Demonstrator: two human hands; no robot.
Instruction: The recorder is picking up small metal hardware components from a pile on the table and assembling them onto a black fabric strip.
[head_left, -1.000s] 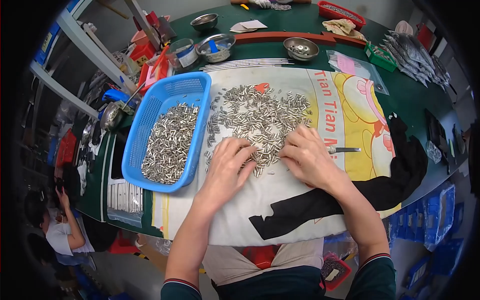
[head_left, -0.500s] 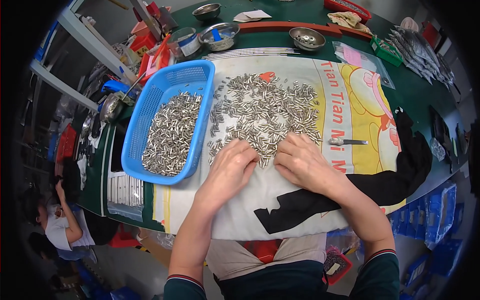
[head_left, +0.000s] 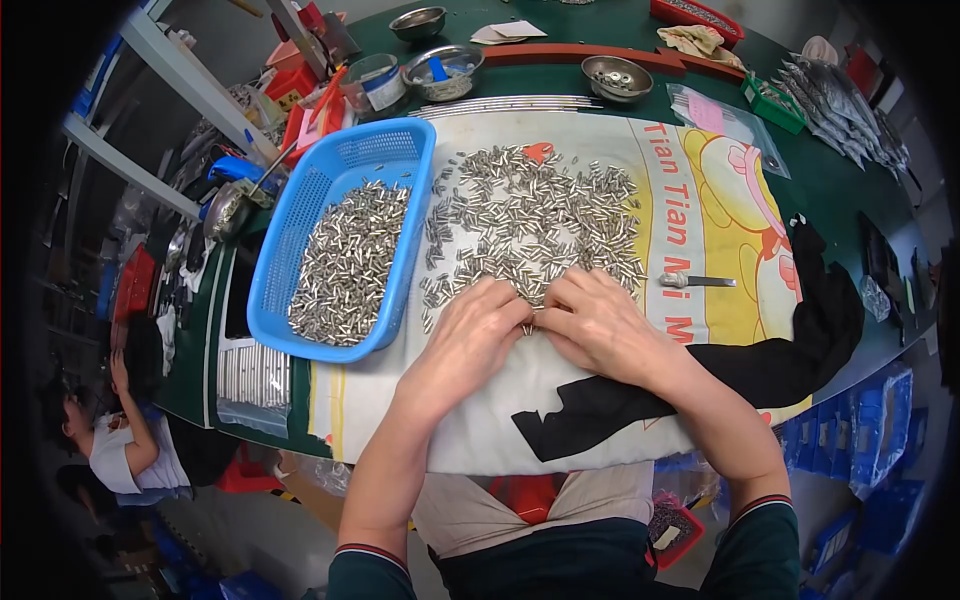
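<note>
Several short silvery metal pins [head_left: 540, 215] lie spread in a loose layer on a printed cloth [head_left: 480, 420]. At the near edge of this layer, my left hand [head_left: 476, 335] and my right hand [head_left: 600, 325] come together, thumbs and fingertips nearly touching. Both have curled, pinched fingers; what sits between the fingertips is too small and too covered to make out. A few pins show just beneath them. Left of the layer stands a blue plastic basket [head_left: 268, 250] with perforated sides, heaped with more of the same pins [head_left: 350, 265].
A black cloth strip [head_left: 620, 410] lies by my right forearm, with a small pointed tool [head_left: 698, 281] beyond it. Metal bowls [head_left: 617, 78] and thin rods [head_left: 520, 104] line the back. Bagged rods [head_left: 254, 378] lie below the basket. Another person [head_left: 130, 440] is at far left.
My hands have moved closer together, the left one rightward, until their fingertips almost meet. The whole view has shifted very slightly. At far left, the other person's arm has moved.
</note>
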